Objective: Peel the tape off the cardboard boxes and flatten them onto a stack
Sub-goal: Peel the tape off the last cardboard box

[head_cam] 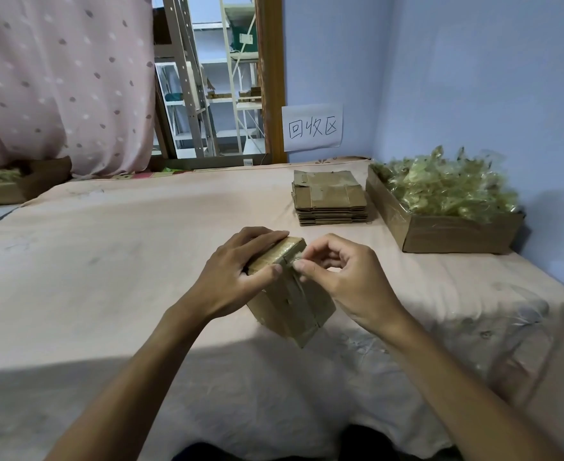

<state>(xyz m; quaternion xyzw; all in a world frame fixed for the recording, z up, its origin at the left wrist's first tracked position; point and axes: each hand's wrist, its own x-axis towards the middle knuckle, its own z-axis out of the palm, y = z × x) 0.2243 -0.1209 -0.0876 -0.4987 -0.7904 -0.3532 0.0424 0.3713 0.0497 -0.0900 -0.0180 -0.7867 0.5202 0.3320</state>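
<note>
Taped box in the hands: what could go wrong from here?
1. The right hand pinches just a small end of the tape at the top edge of the cardboard box; it may tear short or slip free.
2. The left hand grips only the box's upper part, so a hard pull could twist it loose.
</note>
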